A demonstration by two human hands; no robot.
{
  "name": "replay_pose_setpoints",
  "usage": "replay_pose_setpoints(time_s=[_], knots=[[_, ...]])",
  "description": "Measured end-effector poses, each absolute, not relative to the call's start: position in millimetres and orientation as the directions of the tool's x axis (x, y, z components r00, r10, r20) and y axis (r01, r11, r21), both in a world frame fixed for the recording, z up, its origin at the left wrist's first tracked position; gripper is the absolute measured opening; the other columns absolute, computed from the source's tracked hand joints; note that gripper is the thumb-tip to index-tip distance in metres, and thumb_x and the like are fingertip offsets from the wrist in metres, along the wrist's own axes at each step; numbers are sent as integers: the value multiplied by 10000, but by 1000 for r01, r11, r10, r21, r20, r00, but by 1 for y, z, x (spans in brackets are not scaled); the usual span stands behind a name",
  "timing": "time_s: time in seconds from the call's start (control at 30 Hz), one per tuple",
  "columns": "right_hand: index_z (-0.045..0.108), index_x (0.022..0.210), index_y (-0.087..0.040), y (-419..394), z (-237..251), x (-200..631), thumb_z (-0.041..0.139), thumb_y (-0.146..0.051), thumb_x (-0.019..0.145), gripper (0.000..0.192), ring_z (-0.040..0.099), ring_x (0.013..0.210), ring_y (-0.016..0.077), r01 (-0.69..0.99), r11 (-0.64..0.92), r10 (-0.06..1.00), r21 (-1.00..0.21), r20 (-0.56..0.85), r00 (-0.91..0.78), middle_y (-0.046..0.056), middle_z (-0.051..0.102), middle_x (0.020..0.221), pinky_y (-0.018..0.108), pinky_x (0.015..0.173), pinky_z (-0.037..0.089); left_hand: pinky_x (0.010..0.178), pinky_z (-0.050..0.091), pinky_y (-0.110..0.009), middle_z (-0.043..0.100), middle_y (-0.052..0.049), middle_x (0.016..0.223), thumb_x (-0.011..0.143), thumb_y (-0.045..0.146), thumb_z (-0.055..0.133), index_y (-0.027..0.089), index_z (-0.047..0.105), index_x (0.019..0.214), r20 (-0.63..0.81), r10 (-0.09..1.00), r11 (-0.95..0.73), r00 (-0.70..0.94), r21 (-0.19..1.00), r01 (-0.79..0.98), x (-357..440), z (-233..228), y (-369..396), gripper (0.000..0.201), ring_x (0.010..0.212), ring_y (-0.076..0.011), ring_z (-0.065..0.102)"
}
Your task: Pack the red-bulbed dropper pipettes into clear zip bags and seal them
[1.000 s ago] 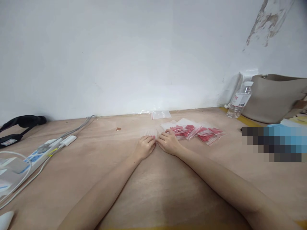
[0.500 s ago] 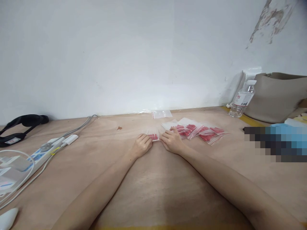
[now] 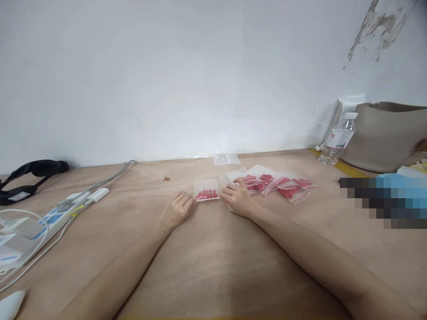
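1. Both hands are down on the wooden counter [image 3: 213,266], working a small clear zip bag [image 3: 207,189] with a row of red pieces inside. The bag lies flat between the hands, just left of the pile of filled bags [image 3: 276,182].
2. The left hand [image 3: 176,209] sits at the bag's lower left corner, fingertips touching the edge. Its grip looks narrow, more pinching or pressing the corner than wrapped around anything.
3. The right hand [image 3: 237,200] is at the bag's right edge, fingers curled and pressing down there. Can't tell if that grip actually has hold of the plastic.
4. Looks like the step of flattening or sealing this one bag. The next move would need the strip pressed shut all along, without the red bits sliding.
5. An empty zip bag [image 3: 226,159] lies further back by the wall.
6. Writing: the water bottle [image 3: 337,138] has a red-and-white label, way too small to read. A power strip [image 3: 55,215] sits off left; nothing legible on it either.
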State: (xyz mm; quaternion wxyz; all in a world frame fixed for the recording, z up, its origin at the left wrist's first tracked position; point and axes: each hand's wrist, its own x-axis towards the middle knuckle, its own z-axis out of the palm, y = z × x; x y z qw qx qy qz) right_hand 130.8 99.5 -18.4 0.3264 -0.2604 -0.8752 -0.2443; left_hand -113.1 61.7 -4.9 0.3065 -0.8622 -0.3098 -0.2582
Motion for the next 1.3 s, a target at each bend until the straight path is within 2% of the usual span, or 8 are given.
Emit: replay_pose_setpoints(time_s=[0.27,0.43,0.57,0.7,0.87,1.03,1.17,1.3], knots=[[589,785,-193,98,-17,135,433,-187,829,162,456,780,144,600,775,349,199,656,-669,12,613,747,378,868,183,634,428,-288,541,-16,598,838,282,490,168,515,605,648,464,-607,603,-264,750,-129,-6,62,261,612,-144,524],[571,1017,-181,99,2,161,501,-374,783,311,469,923,181,578,815,422,31,652,-630,55,612,953,353,870,224,872,392,-401,567,-94,1048,781,348,523,164,560,985,641,589,-620,492,-33,784,-102,8,46,278,995,-235,502],[620,934,-184,111,10,185,450,-210,763,242,474,934,180,714,695,586,-88,644,-491,58,613,955,356,885,219,967,319,-437,435,-108,1268,856,377,417,194,485,1184,476,732,-573,487,44,818,-57,5,50,382,1188,-268,366],[629,969,-212,123,14,201,453,-119,650,376,455,1006,211,834,549,757,-55,456,-468,58,609,1005,409,909,180,960,338,-453,404,-102,1311,875,452,348,223,445,1240,313,840,-495,444,105,862,-54,-8,65,442,1211,-281,354],[554,1115,-208,127,21,209,455,-115,624,509,441,1065,236,862,506,819,35,294,-493,88,559,1138,477,934,136,996,321,-423,451,-66,1284,868,441,361,213,485,1206,317,867,-440,385,124,889,-121,-7,68,426,1195,-254,389],[618,1016,-223,130,19,210,409,-106,712,386,524,976,197,836,540,789,99,287,-544,65,622,1047,396,920,222,972,359,-428,485,-78,1250,862,439,327,239,540,1145,351,901,-325,255,156,933,-190,-3,58,407,1159,-280,436],[629,981,-241,131,15,204,371,-176,808,317,576,860,186,903,425,814,52,415,-407,54,656,957,295,737,350,987,325,-473,496,-88,1224,851,426,344,240,550,1099,549,814,-308,189,132,942,-198,-4,55,373,1188,-304,388],[595,1029,-251,125,8,177,378,-181,825,306,589,801,173,914,394,767,-96,582,-270,34,647,974,256,619,372,960,341,-502,502,-118,1175,852,331,407,195,508,1113,705,645,-476,296,66,877,-160,-6,56,310,1147,-310,420]])
